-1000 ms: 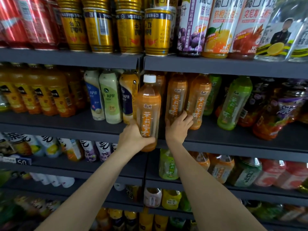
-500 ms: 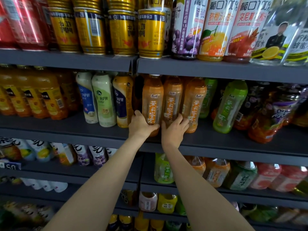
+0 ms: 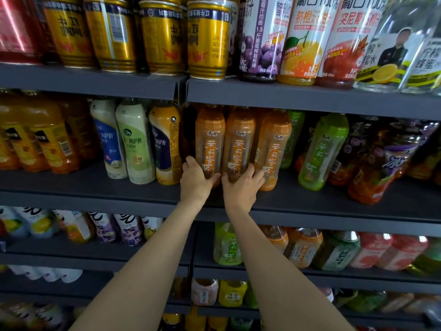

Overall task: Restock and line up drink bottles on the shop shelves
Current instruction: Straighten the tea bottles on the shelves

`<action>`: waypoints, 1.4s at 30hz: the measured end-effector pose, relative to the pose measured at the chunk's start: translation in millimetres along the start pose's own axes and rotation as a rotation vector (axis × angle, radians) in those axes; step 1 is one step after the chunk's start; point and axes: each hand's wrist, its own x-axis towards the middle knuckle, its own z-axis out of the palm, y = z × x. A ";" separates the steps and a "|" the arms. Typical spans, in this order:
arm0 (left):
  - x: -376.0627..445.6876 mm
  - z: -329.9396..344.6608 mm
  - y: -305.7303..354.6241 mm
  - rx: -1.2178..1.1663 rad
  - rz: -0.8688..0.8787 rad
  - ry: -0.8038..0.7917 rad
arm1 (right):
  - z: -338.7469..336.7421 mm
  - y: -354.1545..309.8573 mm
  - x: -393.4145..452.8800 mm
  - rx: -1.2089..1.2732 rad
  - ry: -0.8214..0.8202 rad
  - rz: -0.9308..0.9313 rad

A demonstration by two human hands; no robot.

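Observation:
Three orange tea bottles stand upright side by side on the dark middle shelf (image 3: 310,201). My left hand (image 3: 195,180) grips the base of the leftmost orange bottle (image 3: 210,137), thumb on its left side, fingers wrapped across the front. My right hand (image 3: 242,187) holds the base of the middle orange bottle (image 3: 239,139), its fingers reaching toward the third orange bottle (image 3: 274,146). The bottle caps are hidden behind the shelf above.
White, pale green and yellow-navy bottles (image 3: 136,142) stand just left of my hands. A green tea bottle (image 3: 322,149) leans to the right, beside dark purple-labelled bottles (image 3: 391,163). Gold cans (image 3: 207,41) and juice bottles fill the shelf above. Lower shelves hold more drinks.
My left hand carried the orange bottle from in front of the shelf edge back onto the shelf, standing it next to the other two. My right hand stayed at the middle bottle's base.

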 end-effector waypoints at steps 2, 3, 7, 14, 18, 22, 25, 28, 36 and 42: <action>-2.3 2.2 0.1 0.016 0.012 0.002 | -0.7 0.3 -0.8 -0.013 0.001 -0.004; -3.1 2.7 0.5 0.027 0.016 0.000 | -0.7 0.0 -1.2 -0.018 -0.001 -0.006; -1.2 0.1 4.8 0.080 -0.002 -0.021 | -9.4 -0.2 -2.4 -0.035 -0.054 -0.060; -40.1 11.0 17.0 0.058 0.308 0.345 | -59.0 29.9 24.0 0.147 0.218 -0.189; -45.0 35.0 28.6 0.077 0.252 0.131 | -53.8 49.9 45.4 0.240 -0.120 -0.048; -43.0 51.0 38.3 0.070 0.125 0.135 | -48.9 58.7 43.0 0.256 -0.120 -0.071; -45.1 58.1 46.4 0.029 -0.008 0.159 | -46.3 59.4 42.7 0.244 -0.142 -0.095; -45.4 64.0 49.7 0.021 -0.068 0.183 | -43.0 59.7 43.0 0.225 -0.120 -0.109; -61.3 65.6 46.2 -0.018 0.212 0.258 | -70.5 69.3 47.2 0.313 0.159 -0.074; -57.9 81.3 63.0 0.020 0.206 0.153 | -105.1 91.9 94.7 0.157 0.202 0.295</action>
